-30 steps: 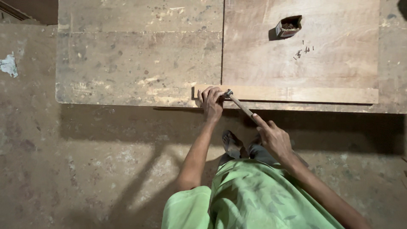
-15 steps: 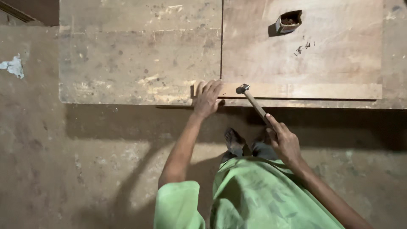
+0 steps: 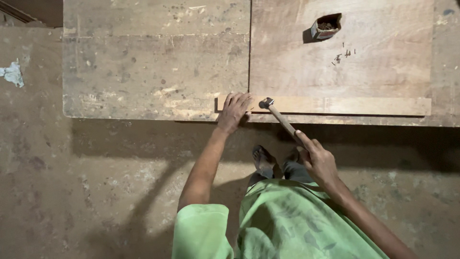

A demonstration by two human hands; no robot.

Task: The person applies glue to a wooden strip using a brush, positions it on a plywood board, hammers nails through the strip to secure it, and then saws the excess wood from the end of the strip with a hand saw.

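Note:
My left hand (image 3: pixel 233 111) rests flat, fingers spread, on the left end of a pale wooden strip (image 3: pixel 345 105) that lies along the front edge of a worn plywood workbench (image 3: pixel 153 72). My right hand (image 3: pixel 317 160) grips the wooden handle of a hammer (image 3: pixel 278 115). Its metal head sits on or just above the strip, right beside my left fingers. A small open cardboard box of nails (image 3: pixel 327 26) stands at the back right of the bench, with a few loose nails (image 3: pixel 343 56) just in front of it.
A seam (image 3: pixel 249 48) divides the bench top into two boards. Below the bench is a dusty concrete floor (image 3: pixel 96 182) with a scrap of paper (image 3: pixel 12 74) at the left. My foot in a sandal (image 3: pixel 264 160) shows under the bench edge.
My left hand has flattened onto the strip's end. The hammer head lifted off to the right, then came back down beside my fingers.

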